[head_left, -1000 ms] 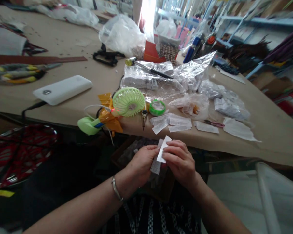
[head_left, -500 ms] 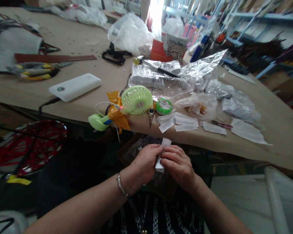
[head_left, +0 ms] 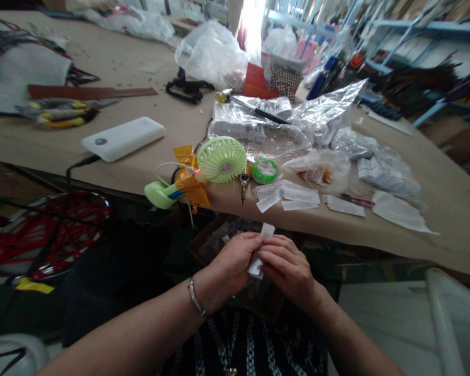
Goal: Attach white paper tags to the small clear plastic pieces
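Observation:
Between my hands, below the table's front edge, is a narrow strip of white printed paper labels [head_left: 257, 265]. My left hand [head_left: 237, 258] pinches it with the thumb on top. My right hand [head_left: 288, 266] has its fingers closed over the strip from the other side, hiding its middle. On the table just beyond lie several loose white label strips [head_left: 288, 195], with one more label [head_left: 344, 205] to their right. Behind the loose strips sits a small green round tin [head_left: 265, 171], and a tool with a metal tip [head_left: 243, 189] points toward me beside it.
A green fan [head_left: 222, 160] bound with orange tape stands at the table edge [head_left: 235, 209]. Left are a white power bank [head_left: 123, 139] with a cable and yellow-handled pliers [head_left: 65, 112]. Plastic-wrapped label bundles [head_left: 254, 122] lie behind. Below my hands is a box of scraps [head_left: 215, 243].
The paper strip has shifted slightly in my fingers, and its lower end looks more askew. Both hands stay in nearly the same place. The whole view has moved a little.

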A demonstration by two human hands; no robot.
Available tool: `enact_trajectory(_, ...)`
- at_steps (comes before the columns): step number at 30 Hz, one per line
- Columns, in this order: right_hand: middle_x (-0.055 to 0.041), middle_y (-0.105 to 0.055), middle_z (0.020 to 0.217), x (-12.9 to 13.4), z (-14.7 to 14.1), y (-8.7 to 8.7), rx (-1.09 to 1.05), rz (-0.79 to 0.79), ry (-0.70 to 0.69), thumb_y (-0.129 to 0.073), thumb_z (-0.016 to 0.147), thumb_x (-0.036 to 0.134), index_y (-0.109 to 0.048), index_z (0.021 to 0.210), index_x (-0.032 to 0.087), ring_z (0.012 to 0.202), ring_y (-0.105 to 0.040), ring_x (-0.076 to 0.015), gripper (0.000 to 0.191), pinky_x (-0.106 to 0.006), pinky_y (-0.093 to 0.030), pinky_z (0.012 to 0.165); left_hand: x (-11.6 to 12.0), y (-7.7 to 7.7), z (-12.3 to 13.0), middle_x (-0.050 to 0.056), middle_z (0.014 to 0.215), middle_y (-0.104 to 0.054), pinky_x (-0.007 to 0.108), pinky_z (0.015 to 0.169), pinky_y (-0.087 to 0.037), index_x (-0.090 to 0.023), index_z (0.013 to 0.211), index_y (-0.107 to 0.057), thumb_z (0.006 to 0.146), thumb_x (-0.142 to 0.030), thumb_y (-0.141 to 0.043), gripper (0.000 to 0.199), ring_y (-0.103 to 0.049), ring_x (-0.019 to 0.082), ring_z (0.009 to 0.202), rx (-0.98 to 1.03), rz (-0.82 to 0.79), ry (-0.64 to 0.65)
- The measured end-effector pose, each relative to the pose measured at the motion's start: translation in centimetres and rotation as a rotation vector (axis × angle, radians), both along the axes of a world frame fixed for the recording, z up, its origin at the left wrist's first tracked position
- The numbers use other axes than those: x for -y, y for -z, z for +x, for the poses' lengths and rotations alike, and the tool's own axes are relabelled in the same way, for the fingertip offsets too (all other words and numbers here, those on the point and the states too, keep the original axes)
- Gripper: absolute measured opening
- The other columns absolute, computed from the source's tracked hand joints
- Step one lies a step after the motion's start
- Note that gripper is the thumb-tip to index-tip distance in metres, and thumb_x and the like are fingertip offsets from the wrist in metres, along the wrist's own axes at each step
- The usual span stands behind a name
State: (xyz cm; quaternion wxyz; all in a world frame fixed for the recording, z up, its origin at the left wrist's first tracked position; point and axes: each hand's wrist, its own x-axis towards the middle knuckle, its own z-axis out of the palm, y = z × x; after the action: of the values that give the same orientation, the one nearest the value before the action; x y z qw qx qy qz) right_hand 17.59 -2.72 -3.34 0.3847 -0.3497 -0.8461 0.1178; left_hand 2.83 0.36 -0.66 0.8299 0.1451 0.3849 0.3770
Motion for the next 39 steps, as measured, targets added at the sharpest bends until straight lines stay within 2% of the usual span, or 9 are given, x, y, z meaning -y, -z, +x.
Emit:
enact_trajectory(4,-0.0076,-0.061,0.104,0.0,0.0,0.0,-0.333,-0.186,0.261,-0.06,0.079,0.023,-0.058,0.103,0.022,0.105,-0.055,-0.0242,0.023,-0.043,-0.045,0.09,-0.1,-0.1,-0.2,0.007,0.07,-0.065,0.022,0.049,-0.045,-0.01,0.082,-0.064,0.08,-0.02,-0.056,0.013,-0.058,0.012,0.053,-0.079,0.027,0.1)
enact_trajectory(7,-0.0039,-0.061,0.09,-0.8,-0.3,0.0,-0.574,-0.501,0.408,-0.059,0.079,0.03,-0.058,0.095,0.021,0.084,-0.059,-0.0176,0.018,-0.032,-0.049,0.077,0.0,-0.2,-0.2,0.01,0.075,-0.066,0.024,0.05,-0.047,-0.01,0.087,-0.063,0.083,-0.026,-0.053,0.019,-0.059,0.012,0.054,-0.153,0.048,0.162)
enact_trajectory(11,0.0031,-0.057,0.068,-1.8,-0.9,0.1,-0.752,-0.849,0.332,-0.062,0.076,0.033,-0.058,0.079,0.019,0.059,-0.052,-0.0096,0.015,-0.021,-0.044,0.056,0.4,-0.1,-0.2,0.009,0.073,-0.065,0.023,0.05,-0.046,-0.01,0.083,-0.063,0.081,-0.033,-0.056,0.024,-0.057,0.011,0.052,-0.16,0.109,0.208)
enact_trajectory(20,0.0048,-0.053,0.06,-1.5,-1.9,0.0,-0.805,-0.96,0.283,-0.063,0.075,0.029,-0.058,0.074,0.018,0.051,-0.046,-0.0069,0.012,-0.018,-0.039,0.05,0.2,0.4,-1.2,0.004,0.065,-0.06,0.025,0.052,-0.047,-0.011,0.079,-0.059,0.077,-0.029,-0.06,0.018,-0.057,0.011,0.05,-0.047,0.091,0.365)
enact_trajectory(23,0.0018,-0.06,0.074,-1.7,-1.6,-0.1,-0.861,-0.997,0.205,-0.065,0.073,0.031,-0.061,0.085,0.019,0.059,-0.054,-0.0087,0.017,-0.019,-0.045,0.055,0.1,0.2,-1.6,0.002,0.064,-0.058,0.024,0.051,-0.046,-0.013,0.08,-0.058,0.077,-0.031,-0.061,0.019,-0.057,0.012,0.051,-0.023,0.084,0.398)
enact_trajectory(26,-0.0049,-0.064,0.098,-2.2,-1.1,-0.3,-0.876,-1.121,0.004,-0.068,0.068,0.036,-0.061,0.101,0.021,0.072,-0.061,-0.0136,0.037,-0.025,-0.051,0.063,0.2,-0.1,-1.9,0.002,0.062,-0.057,0.022,0.048,-0.043,-0.014,0.08,-0.057,0.077,-0.033,-0.06,0.02,-0.056,0.011,0.05,0.037,0.103,0.467)
enact_trajectory(30,-0.0111,-0.059,0.117,-2.5,-0.7,-0.2,-0.805,-1.189,-0.224,-0.073,0.061,0.04,-0.063,0.096,0.018,0.101,-0.06,-0.0246,0.043,-0.04,-0.049,0.085,0.5,-0.2,-2.1,0.003,0.062,-0.057,0.022,0.048,-0.042,-0.013,0.076,-0.056,0.077,-0.033,-0.06,0.02,-0.054,0.01,0.048,0.06,0.124,0.515)
enact_trajectory(35,-0.0108,-0.059,0.117,-2.5,-1.2,0.6,-0.854,-1.226,-0.268,-0.07,0.067,0.039,-0.057,0.08,0.017,0.101,-0.06,-0.0236,0.028,-0.04,-0.049,0.085,0.7,0.1,-1.8,0.002,0.059,-0.056,0.021,0.046,-0.04,-0.013,0.076,-0.056,0.076,-0.034,-0.061,0.021,-0.052,0.01,0.046,0.02,0.109,0.505)
enact_trajectory(39,-0.0092,-0.059,0.117,-2.2,-1.5,0.6,-0.818,-1.201,-0.238,-0.067,0.07,0.039,-0.057,0.084,0.019,0.095,-0.062,-0.0219,0.027,-0.036,-0.052,0.078,0.7,0.0,-1.6,0.002,0.057,-0.054,0.02,0.044,-0.038,-0.013,0.072,-0.055,0.076,-0.035,-0.059,0.023,-0.049,0.009,0.044,-0.033,0.133,0.494)
